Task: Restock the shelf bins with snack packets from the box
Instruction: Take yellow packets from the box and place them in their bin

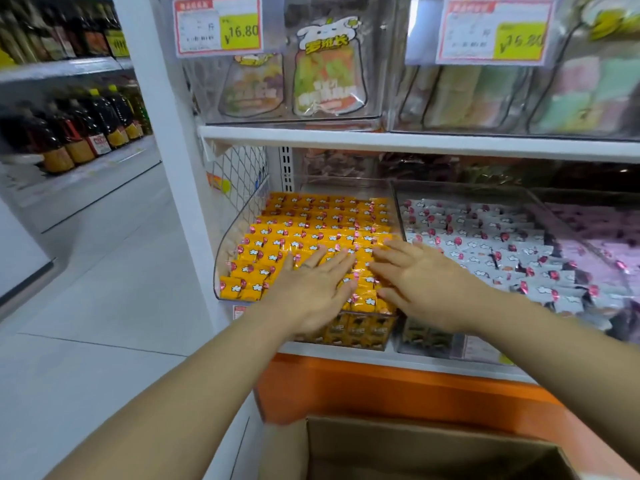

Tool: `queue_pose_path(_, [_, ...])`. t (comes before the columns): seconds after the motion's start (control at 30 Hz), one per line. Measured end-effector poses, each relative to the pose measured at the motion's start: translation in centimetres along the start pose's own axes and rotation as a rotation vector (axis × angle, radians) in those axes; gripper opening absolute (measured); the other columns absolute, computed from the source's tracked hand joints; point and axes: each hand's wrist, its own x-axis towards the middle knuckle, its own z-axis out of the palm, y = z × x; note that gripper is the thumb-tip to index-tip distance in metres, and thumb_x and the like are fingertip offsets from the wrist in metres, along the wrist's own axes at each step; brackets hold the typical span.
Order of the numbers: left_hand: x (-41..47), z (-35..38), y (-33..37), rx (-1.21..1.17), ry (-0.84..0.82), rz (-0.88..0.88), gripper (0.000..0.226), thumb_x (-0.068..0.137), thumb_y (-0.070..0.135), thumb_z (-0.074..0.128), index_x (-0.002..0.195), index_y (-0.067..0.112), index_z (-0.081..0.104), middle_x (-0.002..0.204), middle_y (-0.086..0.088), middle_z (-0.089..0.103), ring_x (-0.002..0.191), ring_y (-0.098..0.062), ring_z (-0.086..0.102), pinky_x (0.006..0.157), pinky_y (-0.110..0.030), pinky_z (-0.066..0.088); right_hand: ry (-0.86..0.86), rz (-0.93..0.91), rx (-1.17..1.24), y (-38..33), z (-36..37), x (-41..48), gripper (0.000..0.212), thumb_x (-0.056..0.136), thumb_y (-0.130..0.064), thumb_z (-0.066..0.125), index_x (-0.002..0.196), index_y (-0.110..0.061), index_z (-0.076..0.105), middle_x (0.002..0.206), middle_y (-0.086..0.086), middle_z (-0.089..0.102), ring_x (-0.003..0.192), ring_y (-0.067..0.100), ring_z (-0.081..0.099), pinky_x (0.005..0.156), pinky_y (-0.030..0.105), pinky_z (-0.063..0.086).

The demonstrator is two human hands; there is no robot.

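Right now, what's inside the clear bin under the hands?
Yellow snack packets in rows fill the clear bin. The left hand and right hand lie flat on the front rows, hiding those packets. Whatever lies beneath the top layer is mostly covered.

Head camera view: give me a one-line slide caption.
Left hand and right hand rest flat on yellow snack packets in a clear shelf bin, cardboard box below.

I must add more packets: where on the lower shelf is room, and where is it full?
Free: a bare strip behind the yellow packets, at the bin's back wall; open air under the upper shelf. Crowded: the yellow rows under left hand and right hand; silver packets too.
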Motion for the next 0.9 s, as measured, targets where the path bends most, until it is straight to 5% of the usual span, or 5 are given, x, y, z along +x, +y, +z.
queue_pose_path(0.13, [1.4, -0.6, 0.1, 0.046, -0.068, -0.042, 0.054, 0.100, 0.051, 0.009, 0.151, 0.035, 0.004, 0.158, 0.017, -0.002, 0.147, -0.016, -0.012, 0.114, -0.059, -0.009, 0.094, -0.069, 0.090, 0.5, 1.0, 0.3, 0.053, 0.101, -0.041, 0.033, 0.149, -0.020, 0.028, 0.157, -0.001, 0.022, 0.146, 0.015, 0.003, 0.107, 0.019, -0.009])
queue_pose_path(0.3, [1.0, -1.5, 0.8, -0.092, 0.072, -0.091, 0.046, 0.101, 0.047, 0.024, 0.137, 0.029, 0.046, 0.151, 0.009, 0.034, 0.146, -0.016, 0.014, 0.115, -0.057, -0.001, 0.122, -0.053, 0.387, 1.3, -0.5, -0.6, 0.035, 0.097, -0.035, 0.048, 0.129, -0.024, 0.057, 0.133, -0.005, 0.055, 0.133, 0.011, 0.034, 0.107, 0.023, 0.025])
queue_pose_path(0.47, [1.9, -0.3, 4.4, -0.073, 0.113, -0.050, 0.057, 0.101, 0.050, 0.014, 0.152, 0.031, -0.002, 0.160, 0.009, -0.007, 0.147, -0.015, -0.007, 0.115, -0.051, -0.009, 0.139, 0.096, 0.141, 3.0, -0.2, -2.9, 0.052, 0.099, -0.045, 0.033, 0.148, -0.029, 0.027, 0.152, -0.008, 0.031, 0.140, 0.013, 0.025, 0.117, 0.034, 0.014])
queue_pose_path(0.7, [4.9, -0.4, 4.5, 0.062, -0.084, -0.066, 0.053, 0.102, 0.047, 0.008, 0.151, 0.032, -0.004, 0.158, 0.011, -0.015, 0.147, -0.018, -0.013, 0.114, -0.057, -0.012, -0.065, 0.198, 0.188, 4.1, 1.8, -3.2, 0.054, 0.100, -0.049, 0.013, 0.151, -0.032, 0.014, 0.158, -0.009, 0.016, 0.144, 0.014, 0.016, 0.115, 0.035, 0.019])
queue_pose_path(0.9, [3.6, -1.3, 6.4, -0.263, 0.387, -0.175, 0.036, 0.100, 0.022, 0.035, 0.130, 0.024, 0.054, 0.142, 0.002, 0.048, 0.132, -0.017, 0.040, 0.118, -0.048, 0.010, -0.134, 0.146, 0.175, 4.0, 2.4, -3.8, 0.053, 0.101, -0.046, 0.009, 0.152, -0.032, 0.006, 0.161, -0.001, 0.003, 0.147, 0.019, 0.003, 0.120, 0.040, 0.004])
